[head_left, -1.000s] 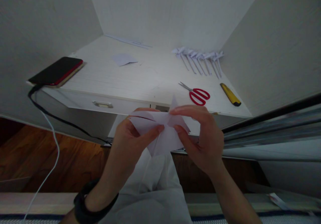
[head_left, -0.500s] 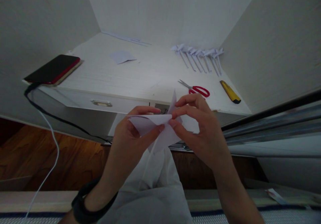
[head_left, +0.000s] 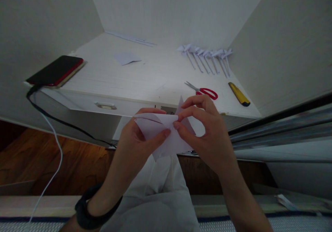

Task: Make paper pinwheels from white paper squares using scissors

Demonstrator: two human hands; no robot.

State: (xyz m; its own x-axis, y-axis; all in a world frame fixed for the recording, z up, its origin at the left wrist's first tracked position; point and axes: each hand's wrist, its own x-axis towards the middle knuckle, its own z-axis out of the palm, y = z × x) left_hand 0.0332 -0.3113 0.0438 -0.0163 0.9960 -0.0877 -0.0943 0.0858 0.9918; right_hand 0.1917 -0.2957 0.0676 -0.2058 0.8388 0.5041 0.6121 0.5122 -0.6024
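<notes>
A white paper piece [head_left: 163,142] with slit, partly folded corners is held in the air just in front of the desk edge. My left hand [head_left: 141,138] grips its left side, thumb on the near face and fingers behind. My right hand [head_left: 199,128] pinches a bent point of the paper near the middle between thumb and index finger. One paper corner stands up beside the right fingers. Scissors [head_left: 201,90] with red handles lie on the desk just beyond my right hand.
On the white desk [head_left: 124,81] are several paper pinwheels on sticks [head_left: 206,57], a yellow box cutter [head_left: 239,94], a square paper sheet [head_left: 127,58], thin paper strips [head_left: 129,39] and a phone [head_left: 55,71]. A cable [head_left: 75,130] hangs at the left.
The paper has tilted so that more of its near face and the slit on its left show. My right fingers still pinch near the middle, with only slight movement.
</notes>
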